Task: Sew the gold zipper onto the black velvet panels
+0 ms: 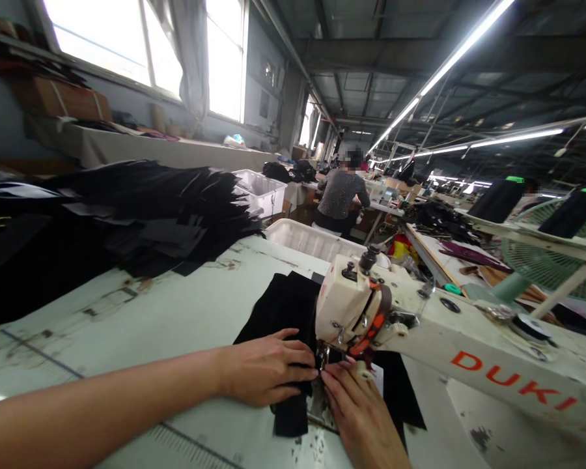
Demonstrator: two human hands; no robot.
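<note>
Hands both low at the head of the sewing machine (pixel 469 345), cream-coloured, red letters DUKI on its arm. Black cloth (pixel 286 306) lies flat on the table (pixel 151 319). It runs from behind the machine head, under the needle area, to the near edge by the person's wrists.

Left hand (pixel 268 368) comes in from the left on a bare forearm. It lies palm down on the cloth, fingers stretched out and close together, tips pointing at the needle area. It presses the cloth flat rather than gripping it.

Right hand (pixel 359 407) comes up from the bottom edge, also palm down, fingers straight and side by side. Its tips are just beside the left fingertips, right below the machine head. Nothing is pinched as far as can be seen, though the tips are partly hidden by the head. The needle itself is too small and shaded to make out.

Left of the work, a big loose heap of black cut pieces (pixel 166 208) sits on the same table, well apart from the hands. Behind the machine is a white bin (pixel 307 241), and further back a second white crate (pixel 264 189). A co-worker (pixel 340 195) sits with back turned at a station further down the hall. At right, a green fan (pixel 551 260) stands near the machine's arm. Strip lights (pixel 449 62) run along the ceiling.
</note>
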